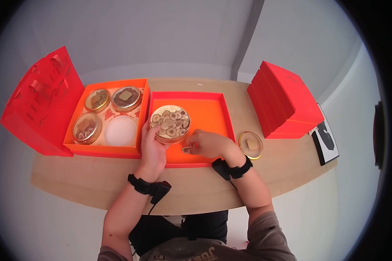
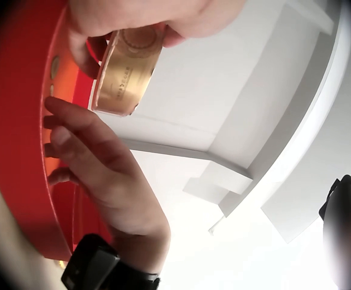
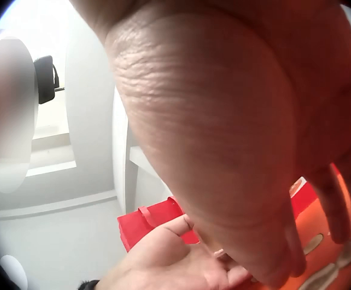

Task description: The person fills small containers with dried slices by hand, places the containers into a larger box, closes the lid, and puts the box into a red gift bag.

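Observation:
My left hand (image 1: 153, 150) grips a round clear jar (image 1: 170, 139) by its side, tilted over the red box lid with an orange inside (image 1: 209, 113). Pale dried slices with dark rims (image 1: 170, 123) fill the jar. In the left wrist view, a gold label (image 2: 124, 75) wraps its wall. My right hand (image 1: 211, 145) reaches down into the lid beside the jar, fingers loosely extended and thumb apart from them. Near its fingertips lies a loose slice (image 1: 186, 150). The right wrist view shows several loose slices (image 3: 318, 278) on the orange floor under that hand.
An orange box (image 1: 137, 150) at left holds three lidded jars and a round white recess (image 1: 120, 131). Behind it stands a red gift bag (image 1: 45, 100). To the right are a gold-rimmed jar lid (image 1: 251, 145), a stack of red boxes (image 1: 285, 102) and a black-framed picture (image 1: 326, 141).

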A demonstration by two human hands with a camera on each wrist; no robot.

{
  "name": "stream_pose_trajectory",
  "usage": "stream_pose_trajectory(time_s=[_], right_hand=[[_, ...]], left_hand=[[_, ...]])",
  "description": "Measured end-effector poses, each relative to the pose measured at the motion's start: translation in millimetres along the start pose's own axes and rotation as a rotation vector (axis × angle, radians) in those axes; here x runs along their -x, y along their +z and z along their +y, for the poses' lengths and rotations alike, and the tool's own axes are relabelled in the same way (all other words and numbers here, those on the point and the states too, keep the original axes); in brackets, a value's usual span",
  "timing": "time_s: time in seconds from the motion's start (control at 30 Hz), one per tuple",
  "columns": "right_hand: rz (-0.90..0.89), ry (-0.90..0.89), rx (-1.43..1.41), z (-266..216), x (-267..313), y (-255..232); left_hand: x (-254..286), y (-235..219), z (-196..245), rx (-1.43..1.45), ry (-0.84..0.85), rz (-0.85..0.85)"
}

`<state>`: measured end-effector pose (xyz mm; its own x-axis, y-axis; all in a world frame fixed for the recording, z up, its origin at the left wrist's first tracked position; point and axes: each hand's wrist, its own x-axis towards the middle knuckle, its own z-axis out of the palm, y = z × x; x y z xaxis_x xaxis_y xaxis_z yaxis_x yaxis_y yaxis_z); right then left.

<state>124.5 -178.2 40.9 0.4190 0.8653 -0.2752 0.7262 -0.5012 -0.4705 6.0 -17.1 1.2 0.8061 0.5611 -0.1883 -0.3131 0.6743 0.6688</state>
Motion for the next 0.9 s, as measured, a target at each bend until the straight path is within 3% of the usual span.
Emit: stream_pose_trajectory(time_s=[0.37,0.73,0.9], right_hand=[[-0.013,0.056,0.093,-6.7,-6.6,11.3],[0.059,0.054,-0.004,0.1,-11.2,20.3],[-0.010,0.074,0.045,1.5,-9.6,11.2]], left_hand=[[-5.9,-7.5,-0.2,0.055,0.008,-0.040],[-4.7,-8.6,0.3,0.048,-0.008,-0.079],[-3.3,-4.1,1.9,0.058,0.009,-0.054]])
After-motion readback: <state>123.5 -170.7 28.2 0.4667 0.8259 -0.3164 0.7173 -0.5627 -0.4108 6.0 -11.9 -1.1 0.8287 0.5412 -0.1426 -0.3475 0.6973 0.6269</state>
